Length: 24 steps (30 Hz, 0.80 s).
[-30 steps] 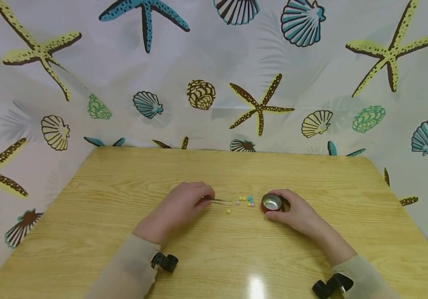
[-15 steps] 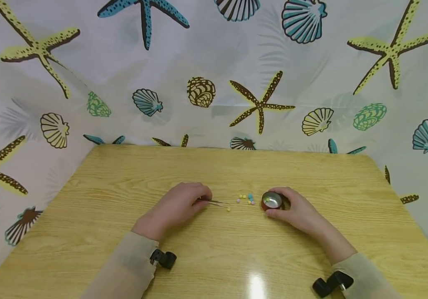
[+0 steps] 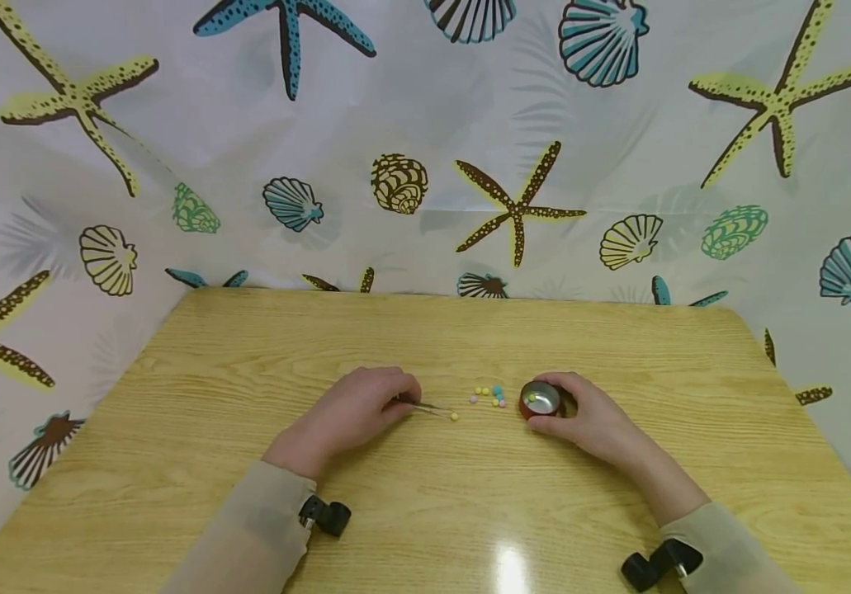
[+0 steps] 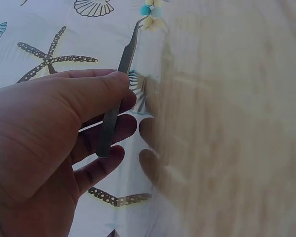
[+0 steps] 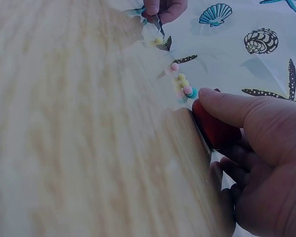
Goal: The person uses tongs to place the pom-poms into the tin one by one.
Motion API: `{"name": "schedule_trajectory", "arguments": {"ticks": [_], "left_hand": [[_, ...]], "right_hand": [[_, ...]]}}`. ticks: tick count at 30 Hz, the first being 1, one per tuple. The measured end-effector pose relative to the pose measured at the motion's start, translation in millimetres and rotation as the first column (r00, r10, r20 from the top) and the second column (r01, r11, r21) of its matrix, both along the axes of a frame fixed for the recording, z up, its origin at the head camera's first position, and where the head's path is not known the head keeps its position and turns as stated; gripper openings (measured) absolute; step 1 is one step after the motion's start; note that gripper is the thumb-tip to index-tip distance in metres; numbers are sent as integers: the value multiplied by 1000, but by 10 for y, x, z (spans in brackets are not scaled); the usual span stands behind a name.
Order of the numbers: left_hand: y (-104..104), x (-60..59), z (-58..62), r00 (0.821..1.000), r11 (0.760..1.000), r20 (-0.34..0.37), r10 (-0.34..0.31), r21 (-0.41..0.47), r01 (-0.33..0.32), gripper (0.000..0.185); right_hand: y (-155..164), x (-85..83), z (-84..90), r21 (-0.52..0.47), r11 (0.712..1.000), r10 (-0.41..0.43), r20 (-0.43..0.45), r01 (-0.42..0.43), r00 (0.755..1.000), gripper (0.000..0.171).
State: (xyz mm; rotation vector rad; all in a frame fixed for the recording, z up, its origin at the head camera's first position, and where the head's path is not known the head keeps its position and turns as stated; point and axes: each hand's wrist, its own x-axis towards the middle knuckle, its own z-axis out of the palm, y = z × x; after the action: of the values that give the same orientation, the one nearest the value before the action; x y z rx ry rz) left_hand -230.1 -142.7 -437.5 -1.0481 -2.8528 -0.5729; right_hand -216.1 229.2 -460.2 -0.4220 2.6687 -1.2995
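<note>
The left hand pinches metal tweezers between thumb and fingers, their tips right at 1 yellow bead on the wooden table; whether they grip it, I cannot tell. The right hand has thumb and fingers curled around a small red tin, open side up, with 1 yellowish bead inside. Between bead and tin lies a loose group of yellow, pink and blue beads.

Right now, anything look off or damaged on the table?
Nothing stands out. One yellow ball lies apart from the other small balls, but the tweezers in the left hand have their tips by it, so hardly odd.
</note>
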Motion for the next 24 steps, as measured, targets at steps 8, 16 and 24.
{"name": "schedule_trajectory", "arguments": {"ticks": [8, 16, 24], "left_hand": [[-9, 1, -25, 1000, 1000, 1, 3, -2, -3, 8], [-10, -2, -30, 1000, 1000, -1, 5, 0, -5, 6], [-10, -7, -36, 997, 994, 36, 66, 81, -68, 9]], "right_hand": [[1, 11, 1, -1, 1000, -2, 4, 2, 1000, 65], [-8, 19, 15, -4, 1000, -2, 5, 2, 1000, 64], [-14, 22, 12, -14, 1000, 2, -1, -2, 1000, 64]]}}
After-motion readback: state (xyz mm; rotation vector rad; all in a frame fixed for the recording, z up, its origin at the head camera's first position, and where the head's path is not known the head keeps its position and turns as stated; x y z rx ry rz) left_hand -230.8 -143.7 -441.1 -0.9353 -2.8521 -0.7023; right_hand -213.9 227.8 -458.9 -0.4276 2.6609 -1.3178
